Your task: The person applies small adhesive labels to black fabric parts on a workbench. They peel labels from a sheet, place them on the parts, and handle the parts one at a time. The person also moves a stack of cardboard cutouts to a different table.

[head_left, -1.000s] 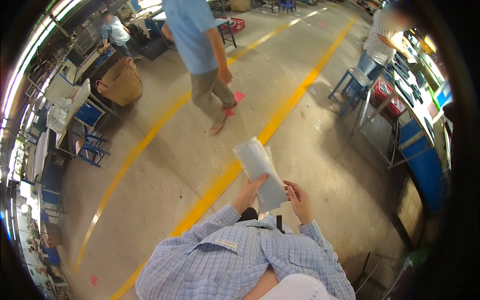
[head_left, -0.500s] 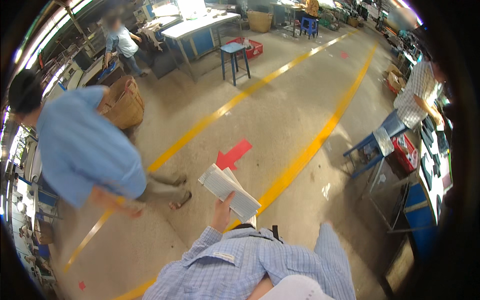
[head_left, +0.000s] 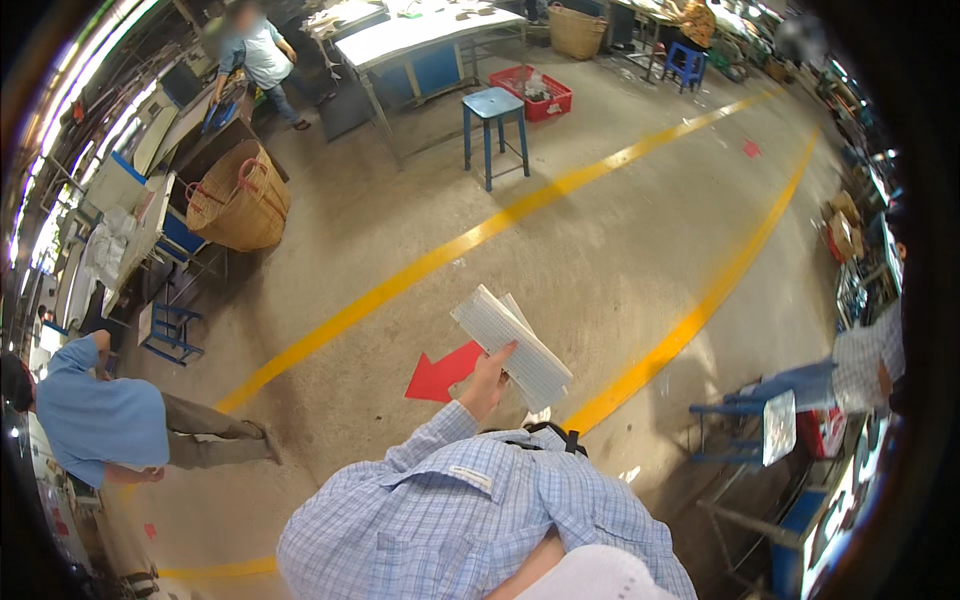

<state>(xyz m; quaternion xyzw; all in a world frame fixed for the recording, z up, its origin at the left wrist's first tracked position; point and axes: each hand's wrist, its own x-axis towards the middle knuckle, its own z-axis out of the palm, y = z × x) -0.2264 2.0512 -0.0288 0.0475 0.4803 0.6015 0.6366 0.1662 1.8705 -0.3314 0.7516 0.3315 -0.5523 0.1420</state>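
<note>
My left hand holds a small sheaf of paper sheets in front of my chest, thumb on top and the other fingers hidden beneath. The sheets are white with fine ruled lines, and one sticks out at an angle behind the top one. My right hand does not show; only the right sleeve of my checked shirt is seen. Below the papers lies the concrete floor, with a red arrow marked on it beside my left hand.
Yellow lines border the walkway. A person in blue is at the left, another person at the right beside a stool. Ahead are a blue stool, red crate, wicker basket and white-topped table.
The person in blue has passed from close on my left to farther back. The stool and basket ahead look nearer. My left hand still holds the papers, now farther right and higher in view.
</note>
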